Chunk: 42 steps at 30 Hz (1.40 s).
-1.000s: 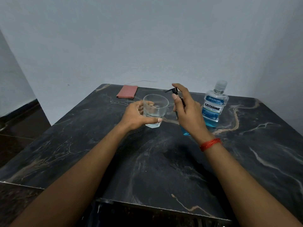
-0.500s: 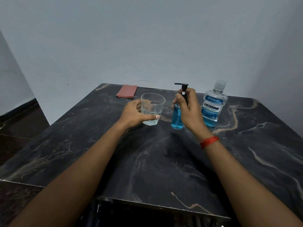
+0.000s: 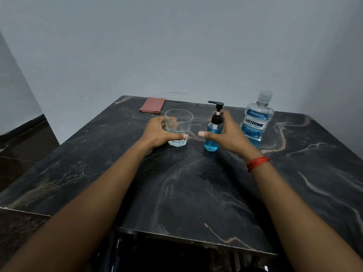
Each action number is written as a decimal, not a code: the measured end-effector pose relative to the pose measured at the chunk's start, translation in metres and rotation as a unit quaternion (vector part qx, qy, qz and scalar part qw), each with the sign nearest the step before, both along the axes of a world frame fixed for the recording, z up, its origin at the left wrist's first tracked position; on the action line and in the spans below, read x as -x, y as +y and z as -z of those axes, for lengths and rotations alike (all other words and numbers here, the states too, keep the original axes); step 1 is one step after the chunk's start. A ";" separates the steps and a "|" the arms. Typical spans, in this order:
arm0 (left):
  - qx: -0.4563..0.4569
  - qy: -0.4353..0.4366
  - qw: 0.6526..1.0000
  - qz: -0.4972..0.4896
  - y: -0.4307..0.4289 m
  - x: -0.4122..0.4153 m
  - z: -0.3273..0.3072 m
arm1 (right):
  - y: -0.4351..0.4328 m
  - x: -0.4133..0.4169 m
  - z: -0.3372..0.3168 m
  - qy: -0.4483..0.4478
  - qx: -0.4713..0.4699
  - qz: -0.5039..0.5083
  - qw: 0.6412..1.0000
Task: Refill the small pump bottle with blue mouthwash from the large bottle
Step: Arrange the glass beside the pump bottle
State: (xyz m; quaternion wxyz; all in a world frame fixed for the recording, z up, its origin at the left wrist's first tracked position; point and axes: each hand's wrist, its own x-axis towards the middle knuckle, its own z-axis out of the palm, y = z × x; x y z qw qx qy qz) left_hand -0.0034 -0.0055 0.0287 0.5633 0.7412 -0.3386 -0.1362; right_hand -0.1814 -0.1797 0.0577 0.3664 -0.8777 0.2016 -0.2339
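Observation:
The small pump bottle (image 3: 211, 141) stands upright on the black marble table (image 3: 176, 185), filled with blue liquid, its black pump head on top. My right hand (image 3: 230, 134) is spread around its right side; the thumb sticks out in front and the fingers sit behind, not gripping. To its right stands the large mouthwash bottle (image 3: 255, 123), capped, with blue liquid in its lower part. Left of the pump bottle, my left hand (image 3: 157, 134) wraps a clear glass (image 3: 179, 122) that rests on the table with a little pale liquid at the bottom.
A folded reddish cloth (image 3: 152, 105) lies at the table's far left edge, with a thin wire behind it. A grey wall rises just behind the table. The table's near edge and a dark floor at the left are in view.
The pump bottle, tilted and held in my right hand a second ago, now stands upright on the table, and the right hand has let go. The glass has come down onto the table.

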 end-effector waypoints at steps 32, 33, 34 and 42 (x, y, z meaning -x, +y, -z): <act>-0.101 -0.054 0.986 -0.117 -0.157 -0.156 -0.009 | -0.108 -0.211 0.005 0.044 -0.028 0.173 0.983; -0.097 -0.051 0.987 -0.118 -0.160 -0.162 -0.007 | -0.113 -0.217 0.007 0.043 -0.029 0.172 0.984; -0.094 -0.050 0.987 -0.118 -0.163 -0.167 -0.006 | -0.117 -0.221 0.009 0.042 -0.026 0.170 0.984; -0.073 -0.024 0.993 -0.095 -0.157 -0.166 -0.003 | -0.114 -0.216 0.007 0.109 -0.020 0.142 0.984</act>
